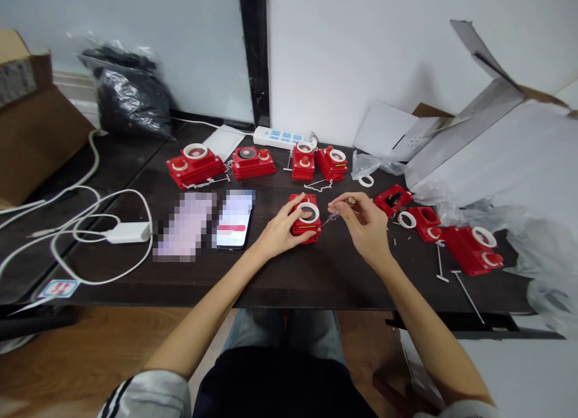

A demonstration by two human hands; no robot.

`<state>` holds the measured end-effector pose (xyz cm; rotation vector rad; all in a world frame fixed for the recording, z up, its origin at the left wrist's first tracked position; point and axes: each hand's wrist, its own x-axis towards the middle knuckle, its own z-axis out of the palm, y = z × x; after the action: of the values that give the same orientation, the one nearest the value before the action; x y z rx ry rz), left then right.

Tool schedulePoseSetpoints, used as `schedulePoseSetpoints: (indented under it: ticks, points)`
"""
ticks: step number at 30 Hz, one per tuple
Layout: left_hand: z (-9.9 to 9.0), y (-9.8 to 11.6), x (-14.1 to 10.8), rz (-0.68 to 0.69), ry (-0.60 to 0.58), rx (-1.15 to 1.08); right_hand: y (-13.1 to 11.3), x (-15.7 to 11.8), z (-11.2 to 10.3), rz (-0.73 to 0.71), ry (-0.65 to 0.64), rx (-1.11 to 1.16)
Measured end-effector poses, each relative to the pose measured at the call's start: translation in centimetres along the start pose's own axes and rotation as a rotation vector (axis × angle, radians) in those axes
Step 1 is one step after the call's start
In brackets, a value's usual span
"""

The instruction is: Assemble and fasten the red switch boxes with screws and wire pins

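My left hand (280,230) grips a red alarm box (311,231) on the table in front of me, fingers and thumb on either side of its white ring (309,212). Pinched in my right hand (365,228) is a small screwdriver (333,216) with a clear handle, its thin shaft slanting down to the left. The tip is close to the box's right side; I cannot tell whether it touches. To the right of that hand lie an opened red housing (392,199), a red cover (427,223) with a loose white ring (407,220), and small screws (394,241).
More red boxes (253,163) line the back, before a white power strip (280,137). Another red box (472,249) and a white T-shaped rod (468,297) lie at right, near plastic wrap (537,243) and a carton (497,147). Leftward are a phone (233,219) and charger (129,232).
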<state>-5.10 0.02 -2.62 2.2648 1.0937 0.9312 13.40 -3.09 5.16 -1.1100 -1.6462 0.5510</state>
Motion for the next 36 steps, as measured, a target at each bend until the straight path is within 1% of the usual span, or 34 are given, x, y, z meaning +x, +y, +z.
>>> schedulePoseSetpoints:
  ticks: [5,9,11,15,19,21,24,27,30,32,34,36]
  points:
    - [-1.1,0.8,0.8,-0.015,-0.081,0.103,-2.2,0.4,-1.2,-0.095,-0.058,-0.364]
    - [-1.9,1.7,1.9,-0.056,-0.148,0.201,-3.0,0.3,-1.7,-0.141,-0.133,-0.519]
    - [-2.2,2.1,2.4,-0.067,-0.172,0.247,-3.1,0.1,-1.8,-0.176,-0.158,-0.561]
    - [-2.5,2.2,3.0,-0.066,-0.222,0.303,-3.1,-0.3,-2.2,-0.244,-0.167,-0.611]
    - [-2.6,1.9,3.0,-0.078,-0.233,0.309,-2.9,-1.0,-2.6,-0.299,-0.168,-0.618]
    - [-2.6,1.8,3.0,-0.082,-0.236,0.312,-2.9,-1.2,-2.8,-0.289,-0.160,-0.613]
    - [-2.5,1.6,3.1,-0.072,-0.228,0.301,-3.1,-1.0,-3.2,-0.220,-0.182,-0.595]
    - [-2.4,1.5,3.3,-0.080,-0.226,0.291,-3.5,0.4,-3.6,-0.130,-0.292,-0.593]
    - [-2.5,1.8,3.5,-0.119,-0.261,0.315,-3.9,2.8,-3.8,-0.078,-0.479,-0.712]
    - [-2.7,2.1,3.6,-0.144,-0.294,0.333,-4.5,4.5,-3.7,-0.093,-0.613,-0.867]
    - [-2.9,2.4,3.7,-0.160,-0.328,0.349,-5.3,5.9,-3.4,-0.146,-0.755,-1.020]
    - [-3.1,2.6,3.8,-0.162,-0.355,0.370,-6.2,6.8,-3.0,-0.209,-0.912,-1.127]
